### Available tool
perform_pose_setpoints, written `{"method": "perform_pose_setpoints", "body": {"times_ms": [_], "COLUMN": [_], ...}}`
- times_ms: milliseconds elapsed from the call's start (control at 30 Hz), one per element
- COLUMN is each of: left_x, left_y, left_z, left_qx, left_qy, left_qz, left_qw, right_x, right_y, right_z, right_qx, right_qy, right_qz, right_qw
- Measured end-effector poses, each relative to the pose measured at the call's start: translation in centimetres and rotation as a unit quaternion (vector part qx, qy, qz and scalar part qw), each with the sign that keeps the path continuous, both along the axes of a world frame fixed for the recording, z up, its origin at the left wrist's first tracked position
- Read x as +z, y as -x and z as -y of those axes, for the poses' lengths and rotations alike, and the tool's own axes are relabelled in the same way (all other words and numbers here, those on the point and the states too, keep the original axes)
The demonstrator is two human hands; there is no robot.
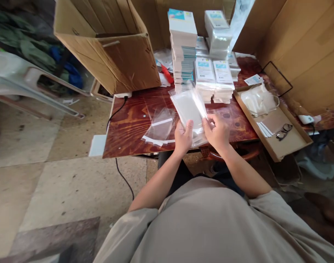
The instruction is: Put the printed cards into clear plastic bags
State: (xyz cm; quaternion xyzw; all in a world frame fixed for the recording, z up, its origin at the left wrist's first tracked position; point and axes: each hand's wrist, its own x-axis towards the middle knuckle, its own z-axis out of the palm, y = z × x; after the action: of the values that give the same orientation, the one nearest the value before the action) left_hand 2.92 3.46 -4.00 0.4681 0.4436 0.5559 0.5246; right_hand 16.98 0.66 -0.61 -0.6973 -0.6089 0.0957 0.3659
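A white card in a clear plastic sleeve is held tilted over the near part of the table. My left hand is closed on its lower left side, thumb on top. At the right edge, my right hand pinches the film between thumb and fingers. Left of my hands, several flat clear plastic bags with white strips lie fanned out. Behind the sleeve rise a tall stack of cards and piles of sleeved card packs, some with blue-and-white labels.
A large cardboard box stands at the table's back left. To the right, a shallow cardboard tray holds a face mask, eyeglasses and white strips. A black cable hangs over the left edge of the wooden table.
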Motion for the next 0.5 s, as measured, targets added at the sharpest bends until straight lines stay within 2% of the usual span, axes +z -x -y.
{"method": "perform_pose_setpoints", "body": {"times_ms": [167, 233, 400, 500], "left_x": [-0.6, -0.7, -0.5, -0.4], "left_y": [0.1, 0.2, 0.7, 1.0], "left_z": [0.8, 0.9, 1.0, 0.9], "left_qx": [0.012, 0.016, 0.010, 0.006], "left_qy": [-0.006, -0.008, -0.014, -0.012], "left_qz": [-0.041, -0.068, -0.079, -0.071], "left_qw": [0.999, 0.998, 0.997, 0.997], "right_x": [1.2, 1.2, 0.6, 0.3], "right_y": [-0.3, -0.5, -1.4, -1.7], "right_z": [0.3, 0.4, -0.3, -0.8], "right_qx": [0.020, 0.026, 0.054, 0.055], "right_qy": [-0.083, -0.089, -0.029, 0.012], "right_qz": [0.068, 0.070, 0.007, 0.027], "right_qw": [0.994, 0.993, 0.998, 0.998]}}
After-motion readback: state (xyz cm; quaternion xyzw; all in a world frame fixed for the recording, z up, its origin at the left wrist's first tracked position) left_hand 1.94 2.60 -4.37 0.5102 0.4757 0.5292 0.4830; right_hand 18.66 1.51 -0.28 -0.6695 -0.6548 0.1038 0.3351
